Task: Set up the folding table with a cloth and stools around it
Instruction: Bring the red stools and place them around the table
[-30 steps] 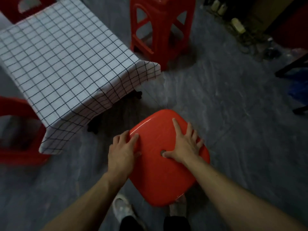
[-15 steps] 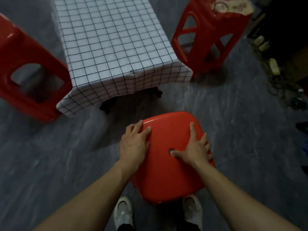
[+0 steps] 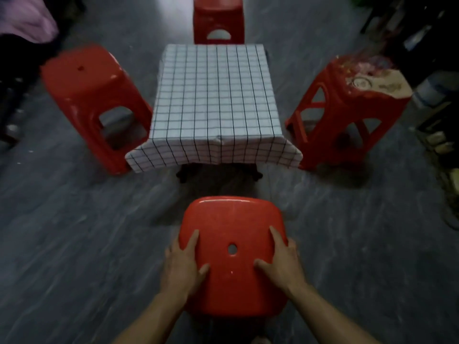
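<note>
The floor (image 3: 74, 232) is dark grey with a streaked, stone-like grain, and it runs under everything in a dim room. Nearest, a glossy red plastic near stool (image 3: 232, 219) stands on it, its seat a rounded square with a small round hole (image 3: 232, 249) in the middle. Both forearms reach forward to it. The left hand (image 3: 182, 265) grips the seat's left edge and the right hand (image 3: 283, 264) grips its right edge. On each hand the thumb and forefinger lie on top and the other fingers wrap over the rim. The two hands are well apart.

Just beyond stands the low bench (image 3: 182, 176), only its dark feet showing beneath a white cloth (image 3: 216, 95) with a thin black grid. The cloth's near edge hangs down in a fold. A solid-sided left stool (image 3: 84, 80) stands beside the bench's left side. A lattice-legged right stool (image 3: 347, 103), its top worn pale, stands beside the right. A far stool (image 3: 218, 16) sits at the far end. Dark, blurred clutter lines the room's right and far-left edges.
</note>
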`<state>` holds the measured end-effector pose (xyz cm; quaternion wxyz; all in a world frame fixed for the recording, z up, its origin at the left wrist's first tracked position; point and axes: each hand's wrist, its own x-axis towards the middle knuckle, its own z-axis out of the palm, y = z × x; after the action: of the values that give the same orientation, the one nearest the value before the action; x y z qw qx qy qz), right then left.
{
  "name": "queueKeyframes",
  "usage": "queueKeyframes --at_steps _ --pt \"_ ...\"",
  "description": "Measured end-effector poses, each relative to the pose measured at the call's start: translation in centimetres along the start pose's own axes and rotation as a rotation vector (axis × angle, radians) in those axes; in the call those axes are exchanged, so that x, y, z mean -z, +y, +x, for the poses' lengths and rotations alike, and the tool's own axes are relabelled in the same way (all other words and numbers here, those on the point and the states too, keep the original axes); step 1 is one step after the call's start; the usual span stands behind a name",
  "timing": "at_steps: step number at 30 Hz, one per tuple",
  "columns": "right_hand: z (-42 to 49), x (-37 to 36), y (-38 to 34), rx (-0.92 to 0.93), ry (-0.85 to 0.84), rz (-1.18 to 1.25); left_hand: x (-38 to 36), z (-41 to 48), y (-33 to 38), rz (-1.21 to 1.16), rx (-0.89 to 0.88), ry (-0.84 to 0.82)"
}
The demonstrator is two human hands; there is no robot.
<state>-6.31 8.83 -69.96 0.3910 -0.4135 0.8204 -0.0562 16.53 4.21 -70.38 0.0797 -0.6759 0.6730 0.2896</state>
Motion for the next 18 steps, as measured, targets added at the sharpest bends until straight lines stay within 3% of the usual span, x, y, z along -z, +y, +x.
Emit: queueKeyframes --at_steps 5,18 --pt "0.2 -0.4 0.9 0.078 -0.031 0.038 -0.9 -0.6 0.0 -0.054 0.097 -0.112" --pt "-1.4 -2.6 1.2 0.128 0.002 -0.015 -2.8 -3.0 -3.1 -0.233 0.155 0.013"
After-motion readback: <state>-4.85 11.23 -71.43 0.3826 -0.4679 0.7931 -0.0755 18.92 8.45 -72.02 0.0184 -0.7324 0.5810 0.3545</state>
